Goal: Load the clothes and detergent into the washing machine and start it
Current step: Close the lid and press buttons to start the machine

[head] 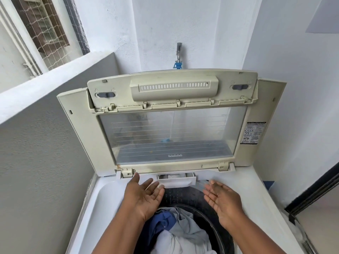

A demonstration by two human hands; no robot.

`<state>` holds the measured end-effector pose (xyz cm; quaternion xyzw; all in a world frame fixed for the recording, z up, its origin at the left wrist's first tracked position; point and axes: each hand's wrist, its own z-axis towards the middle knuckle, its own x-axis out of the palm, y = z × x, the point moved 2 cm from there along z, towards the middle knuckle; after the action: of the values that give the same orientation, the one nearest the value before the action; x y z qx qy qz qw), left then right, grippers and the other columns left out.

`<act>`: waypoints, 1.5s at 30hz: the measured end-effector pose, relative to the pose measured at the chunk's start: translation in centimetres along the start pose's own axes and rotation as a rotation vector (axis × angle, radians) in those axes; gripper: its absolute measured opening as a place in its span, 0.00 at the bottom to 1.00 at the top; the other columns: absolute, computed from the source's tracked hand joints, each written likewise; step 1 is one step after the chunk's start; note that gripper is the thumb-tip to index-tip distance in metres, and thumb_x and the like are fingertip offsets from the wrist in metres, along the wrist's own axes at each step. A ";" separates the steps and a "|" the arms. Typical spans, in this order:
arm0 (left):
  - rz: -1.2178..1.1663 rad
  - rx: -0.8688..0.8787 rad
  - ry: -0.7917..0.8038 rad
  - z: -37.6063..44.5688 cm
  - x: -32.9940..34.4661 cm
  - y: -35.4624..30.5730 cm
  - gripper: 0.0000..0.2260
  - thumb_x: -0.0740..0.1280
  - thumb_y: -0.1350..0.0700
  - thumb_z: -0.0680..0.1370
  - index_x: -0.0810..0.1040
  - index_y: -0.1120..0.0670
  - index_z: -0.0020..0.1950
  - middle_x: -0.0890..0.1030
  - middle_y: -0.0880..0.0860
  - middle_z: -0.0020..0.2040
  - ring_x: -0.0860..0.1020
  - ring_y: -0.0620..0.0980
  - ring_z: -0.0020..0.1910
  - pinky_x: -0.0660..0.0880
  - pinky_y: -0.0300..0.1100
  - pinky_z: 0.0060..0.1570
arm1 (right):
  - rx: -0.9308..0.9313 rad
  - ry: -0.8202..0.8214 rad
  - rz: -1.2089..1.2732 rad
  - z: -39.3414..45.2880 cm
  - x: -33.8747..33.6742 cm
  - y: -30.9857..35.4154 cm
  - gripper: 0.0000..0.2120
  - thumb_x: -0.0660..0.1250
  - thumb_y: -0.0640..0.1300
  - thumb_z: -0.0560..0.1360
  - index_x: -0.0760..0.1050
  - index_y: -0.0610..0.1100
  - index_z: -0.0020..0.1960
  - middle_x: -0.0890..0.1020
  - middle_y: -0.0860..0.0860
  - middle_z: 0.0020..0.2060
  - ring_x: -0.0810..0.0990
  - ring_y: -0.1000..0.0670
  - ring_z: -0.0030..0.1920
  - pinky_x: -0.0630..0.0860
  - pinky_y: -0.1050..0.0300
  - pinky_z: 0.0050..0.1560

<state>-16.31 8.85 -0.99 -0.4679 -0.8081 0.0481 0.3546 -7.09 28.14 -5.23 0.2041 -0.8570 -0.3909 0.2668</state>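
Note:
A white top-loading washing machine (102, 197) stands below me with its cream lid (174, 110) raised upright. Blue, grey and white clothes (179, 230) lie piled in the dark drum (183, 198). At the back rim a small white detergent drawer (177, 179) is pulled out. My left hand (145, 197) hovers over the drum's left side, palm turned up, fingers straight. My right hand (222, 200) hovers over the drum's right side, palm facing left, fingers straight. Both hands hold nothing.
A metal tap with a blue hose connector (178, 57) is on the white wall behind the lid. A grey wall and ledge (55, 85) close in on the left, under a netted window (42, 28). A dark door frame (311, 191) stands at right.

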 end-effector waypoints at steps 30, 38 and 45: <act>1.898 1.756 -0.156 -12.7 11.0 -11.7 0.28 0.46 0.44 0.79 0.60 0.55 0.75 0.65 0.53 0.74 0.60 0.56 0.74 0.51 0.52 0.73 | -1.405 -0.030 -1.657 -11.8 16.2 19.7 0.21 0.52 0.55 0.80 0.67 0.48 0.68 0.75 0.46 0.64 0.71 0.43 0.65 0.61 0.47 0.68; 1.765 1.732 -0.121 -17.5 7.7 -8.9 0.17 0.57 0.50 0.82 0.73 0.52 0.68 0.77 0.54 0.66 0.71 0.58 0.66 0.61 0.48 0.67 | -1.346 0.119 -1.681 -16.1 11.5 17.7 0.18 0.52 0.54 0.80 0.65 0.54 0.69 0.75 0.48 0.64 0.70 0.46 0.66 0.55 0.43 0.72; 1.822 1.517 -0.072 -21.3 1.8 -4.1 0.13 0.62 0.52 0.79 0.79 0.50 0.62 0.81 0.55 0.58 0.77 0.58 0.58 0.71 0.46 0.56 | -1.241 0.298 -1.629 -20.8 4.2 13.9 0.13 0.55 0.51 0.80 0.72 0.55 0.63 0.80 0.48 0.56 0.77 0.44 0.56 0.71 0.50 0.57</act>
<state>-6.64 2.61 17.51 -0.5395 0.0482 0.7627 0.3534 0.51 22.61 18.29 0.5951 -0.0651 -0.7967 0.0828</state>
